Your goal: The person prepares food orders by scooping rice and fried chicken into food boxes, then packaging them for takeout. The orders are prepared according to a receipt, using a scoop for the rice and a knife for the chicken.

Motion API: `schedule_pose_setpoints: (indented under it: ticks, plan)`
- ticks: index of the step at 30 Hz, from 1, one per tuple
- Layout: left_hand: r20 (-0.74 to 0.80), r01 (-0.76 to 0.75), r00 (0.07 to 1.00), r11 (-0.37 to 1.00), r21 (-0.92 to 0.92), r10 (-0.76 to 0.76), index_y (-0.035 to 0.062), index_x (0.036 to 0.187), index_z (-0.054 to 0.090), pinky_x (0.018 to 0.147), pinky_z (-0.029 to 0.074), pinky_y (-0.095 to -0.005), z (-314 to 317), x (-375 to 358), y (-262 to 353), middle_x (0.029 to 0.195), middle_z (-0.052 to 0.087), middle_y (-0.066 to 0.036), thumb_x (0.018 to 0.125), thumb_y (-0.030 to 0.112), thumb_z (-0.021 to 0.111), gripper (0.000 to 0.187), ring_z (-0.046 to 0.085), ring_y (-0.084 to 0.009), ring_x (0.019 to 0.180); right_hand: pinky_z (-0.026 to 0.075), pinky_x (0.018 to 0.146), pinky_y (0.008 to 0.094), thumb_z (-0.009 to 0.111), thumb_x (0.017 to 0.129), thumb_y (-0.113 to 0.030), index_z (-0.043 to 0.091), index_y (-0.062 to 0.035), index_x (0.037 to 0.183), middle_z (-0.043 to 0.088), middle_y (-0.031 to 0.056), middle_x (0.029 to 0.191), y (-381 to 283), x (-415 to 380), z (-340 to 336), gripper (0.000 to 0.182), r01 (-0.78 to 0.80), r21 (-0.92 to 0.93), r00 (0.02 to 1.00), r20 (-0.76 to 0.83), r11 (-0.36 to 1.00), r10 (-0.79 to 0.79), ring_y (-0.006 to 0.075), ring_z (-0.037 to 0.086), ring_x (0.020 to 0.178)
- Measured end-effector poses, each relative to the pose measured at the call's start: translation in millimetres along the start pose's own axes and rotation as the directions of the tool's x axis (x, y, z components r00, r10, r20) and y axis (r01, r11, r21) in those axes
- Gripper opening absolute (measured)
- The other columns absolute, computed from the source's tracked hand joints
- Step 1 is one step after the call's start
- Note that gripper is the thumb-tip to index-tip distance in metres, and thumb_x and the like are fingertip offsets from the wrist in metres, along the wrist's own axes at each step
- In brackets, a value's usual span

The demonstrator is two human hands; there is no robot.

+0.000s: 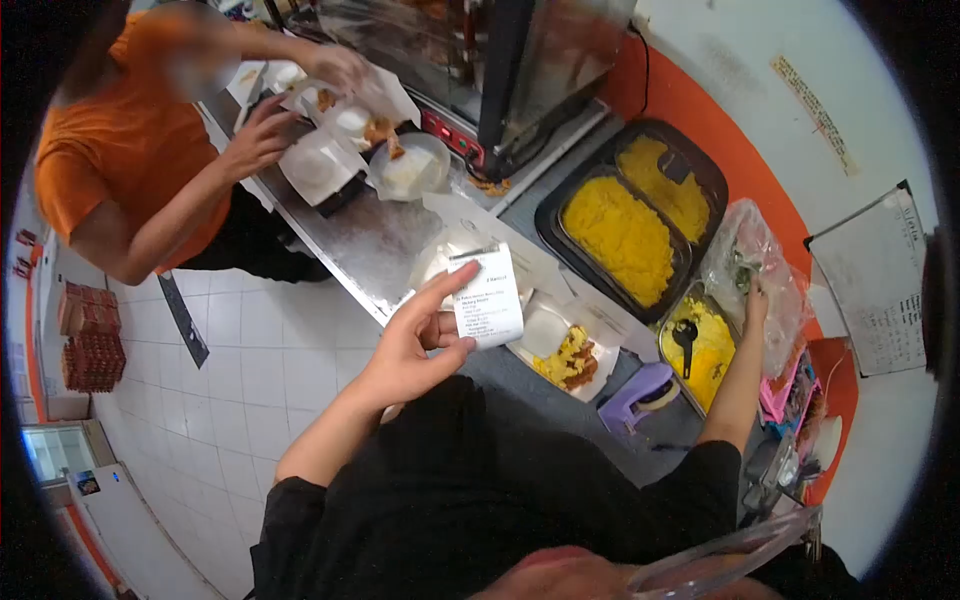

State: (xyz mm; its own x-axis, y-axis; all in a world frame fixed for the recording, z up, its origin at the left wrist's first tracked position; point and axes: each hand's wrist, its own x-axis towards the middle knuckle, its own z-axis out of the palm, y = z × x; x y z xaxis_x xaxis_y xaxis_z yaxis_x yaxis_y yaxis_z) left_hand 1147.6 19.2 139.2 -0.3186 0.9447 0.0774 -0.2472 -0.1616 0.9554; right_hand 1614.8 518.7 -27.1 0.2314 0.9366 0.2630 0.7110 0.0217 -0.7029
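**Receipt held over a food worktop**

Nearest the camera, the person's left hand (415,340) holds a receipt (490,297) upright, thumb and fingers pinching its lower left edge; the printed side faces the viewer. The right hand (756,300) reaches out to a clear bag (760,265) of greens at the far right, its fingers pressed together against the plastic; whether they grip it cannot be told. Below the receipt, on the worktop (370,250), lies an open box (565,350) with yellow rice and fried pieces. Just beside it stands a purple holder (640,395). Right of the box, a small pan (700,350) of yellow food carries a black spoon (686,340). Beyond these sits a black tray (630,215) with two compartments of yellow rice. Farther along the worktop, a co-worker in an orange shirt (120,150) has both hands on white paper wrappers (320,165) and containers of food, in front of a glass warmer (480,60).
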Motion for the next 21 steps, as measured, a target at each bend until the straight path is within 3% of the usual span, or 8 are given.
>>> schedule_pose_setpoints:
  ticks: [2, 4, 7, 9, 13, 16, 18, 21]
  plan:
    - [0.016, -0.03, 1.0, 0.973, 0.228, 0.027, -0.0001, 0.13, 0.036, 0.081, 0.045, -0.0251, -17, -3, -16, 0.125, 0.042, -0.012, 0.078, -0.009, 0.05, 0.054, 0.053, -0.018, 0.103, 0.034, 0.095, 0.0357, 0.051, 0.087, -0.032, 0.044, 0.0075, 0.12, 0.051, 0.0236, 0.118, -35, -21, 5, 0.052, -0.012, -0.272, 0.999, -0.046, 0.962, -0.001, 0.0357, 0.045, 0.113]
    - [-0.006, 0.018, 1.0, 0.881, 0.472, -0.017, 0.0027, 0.122, 0.047, 0.081, 0.044, -0.0242, -35, -8, -30, 0.116, 0.048, -0.008, 0.081, -0.002, 0.056, 0.043, 0.053, -0.0138, 0.097, 0.04, 0.088, 0.0349, 0.054, 0.085, -0.025, 0.047, 0.0049, 0.118, 0.054, 0.0194, 0.114, -70, -41, 5, 0.045, 0.373, -0.063, 0.902, -0.208, 0.926, -0.377, 0.0323, 0.05, 0.105]
    - [-0.045, 0.017, 0.999, 0.823, 0.567, 0.01, 0.0039, 0.117, 0.052, 0.076, 0.045, -0.0233, -59, -24, -58, 0.106, 0.051, -0.006, 0.083, 0.002, 0.055, 0.034, 0.052, -0.0118, 0.095, 0.042, 0.081, 0.0309, 0.055, 0.083, -0.013, 0.048, 0.0006, 0.115, 0.056, 0.0155, 0.104, -179, -104, 5, 0.036, 0.527, 0.052, 0.84, -0.184, 0.848, -0.511, 0.0245, 0.054, 0.094]
    - [-0.178, 0.04, 0.983, 0.872, 0.487, 0.054, 0.0053, 0.111, 0.056, 0.08, 0.042, -0.0241, -71, -33, -75, 0.104, 0.055, -0.012, 0.079, 0.001, 0.057, 0.033, 0.053, -0.0156, 0.097, 0.043, 0.076, 0.0268, 0.052, 0.081, -0.002, 0.049, -0.0032, 0.113, 0.056, 0.011, 0.096, -268, -165, 12, 0.032, 0.546, 0.421, 0.806, -0.027, 0.724, -0.592, 0.0158, 0.053, 0.085]
    - [-0.139, 0.035, 0.99, 0.966, 0.255, 0.001, 0.0002, 0.116, 0.051, 0.084, 0.041, -0.0245, -116, -27, -88, 0.114, 0.049, -0.01, 0.079, -0.005, 0.054, 0.038, 0.051, -0.0153, 0.101, 0.044, 0.075, 0.0256, 0.049, 0.079, 0.002, 0.05, -0.0027, 0.112, 0.058, 0.0082, 0.09, -400, -253, 29, 0.033, 0.468, 0.672, 0.536, 0.301, 0.574, -0.789, 0.014, 0.057, 0.085]
    - [-0.079, -0.006, 0.997, 0.985, 0.17, 0.02, -0.0002, 0.119, 0.048, 0.078, 0.045, -0.0231, -153, -10, -80, 0.118, 0.045, -0.009, 0.08, -0.006, 0.051, 0.04, 0.054, -0.0134, 0.094, 0.045, 0.076, 0.0268, 0.05, 0.079, 0.0, 0.051, -0.0015, 0.11, 0.06, 0.0088, 0.09, -495, -299, 46, 0.031, 0.488, 0.706, 0.411, 0.332, 0.513, -0.849, 0.0154, 0.059, 0.086]
    - [-0.031, 0.051, 0.999, 0.952, 0.3, -0.044, 0.0008, 0.117, 0.051, 0.072, 0.044, -0.0212, -182, -3, -53, 0.11, 0.049, -0.008, 0.079, -0.004, 0.054, 0.039, 0.053, -0.0104, 0.089, 0.046, 0.076, 0.0286, 0.052, 0.08, -0.003, 0.052, -0.0012, 0.109, 0.06, 0.0098, 0.093, -555, -318, 66, 0.03, 0.572, 0.718, 0.293, 0.272, 0.396, -0.917, 0.0164, 0.059, 0.089]
    - [0.058, 0.032, 0.997, 0.95, 0.309, -0.052, 0.0021, 0.116, 0.053, 0.07, 0.042, -0.0199, -243, 3, -46, 0.104, 0.052, -0.008, 0.077, 0.0, 0.057, 0.039, 0.052, -0.0091, 0.086, 0.045, 0.086, 0.0309, 0.057, 0.081, -0.011, 0.048, -0.0037, 0.119, 0.051, 0.0122, 0.114, -641, -327, 115, 0.039, 0.576, 0.759, 0.187, 0.239, 0.304, -0.953, 0.0202, 0.053, 0.103]
